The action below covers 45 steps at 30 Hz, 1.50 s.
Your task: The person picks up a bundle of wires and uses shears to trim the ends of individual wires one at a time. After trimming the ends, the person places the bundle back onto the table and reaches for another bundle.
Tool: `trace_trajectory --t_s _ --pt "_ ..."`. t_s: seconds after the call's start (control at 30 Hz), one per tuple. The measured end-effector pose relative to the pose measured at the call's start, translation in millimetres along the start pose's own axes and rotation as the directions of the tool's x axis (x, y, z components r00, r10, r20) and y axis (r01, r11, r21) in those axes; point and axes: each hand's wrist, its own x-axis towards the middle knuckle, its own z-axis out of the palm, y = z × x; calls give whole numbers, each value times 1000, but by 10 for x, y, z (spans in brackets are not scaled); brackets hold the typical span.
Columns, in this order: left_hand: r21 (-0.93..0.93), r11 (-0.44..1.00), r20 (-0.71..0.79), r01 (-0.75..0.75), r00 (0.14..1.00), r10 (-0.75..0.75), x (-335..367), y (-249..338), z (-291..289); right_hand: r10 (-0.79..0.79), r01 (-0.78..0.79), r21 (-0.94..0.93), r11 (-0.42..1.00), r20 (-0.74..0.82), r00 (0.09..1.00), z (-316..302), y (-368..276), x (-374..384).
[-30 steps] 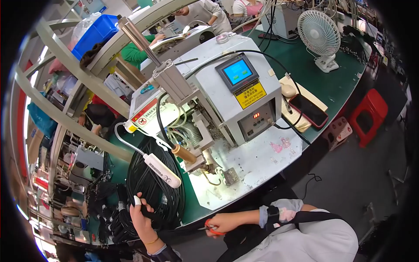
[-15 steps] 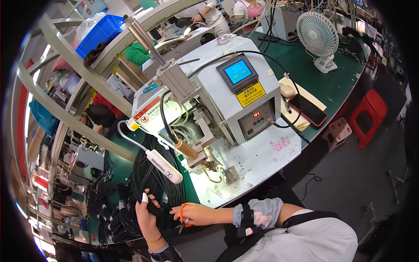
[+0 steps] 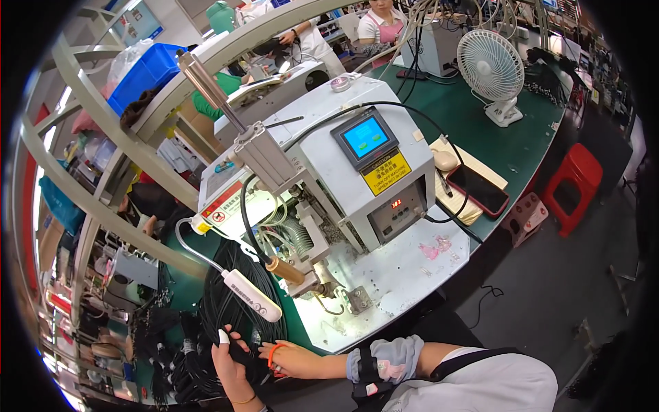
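Observation:
My left hand [image 3: 230, 364], a white cover on its thumb, is closed around black cable at the near edge of a big cable coil [image 3: 230, 292]. Close on its right, my right hand [image 3: 296, 360] has orange-handled scissors [image 3: 273, 354] looped over its fingers. The scissors' blades are hidden now. Its fingers reach toward the black cable by the left hand; whether they touch it I cannot tell. Bundles of black cables [image 3: 189, 350] lie left of my left hand.
A grey bench machine [image 3: 384, 199] with a small screen stands ahead, its metal base plate [image 3: 412, 264] to the right of the coil. A white lamp [image 3: 252, 295] hangs over the coil. Behind are a phone [image 3: 478, 190] and a fan [image 3: 491, 72]; a red stool [image 3: 575, 185] stands right.
The whole view has shifted slightly. My right hand has come closer to my left and turned, so the scissors' blades no longer show. The left hand keeps its hold at the coil.

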Motion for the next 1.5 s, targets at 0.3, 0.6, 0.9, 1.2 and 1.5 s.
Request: trace_trajectory --t_s 0.3,0.6,0.9,1.2,1.5 --pt "77 994 -42 71 997 -68 108 98 71 3 3 -149 989 45 999 132 82 -9" --pt "88 992 -115 87 990 -77 160 90 95 56 -48 -100 994 79 995 119 89 -5" --pt "84 994 -137 67 989 -56 184 102 15 84 -71 -99 992 128 988 47 43 27" --pt "-73 995 -88 -64 995 57 -49 439 -151 133 -124 -84 989 111 985 108 81 7" --pt "3 1000 -133 13 991 -13 181 248 -66 150 -133 -201 970 71 986 169 -5 -22"
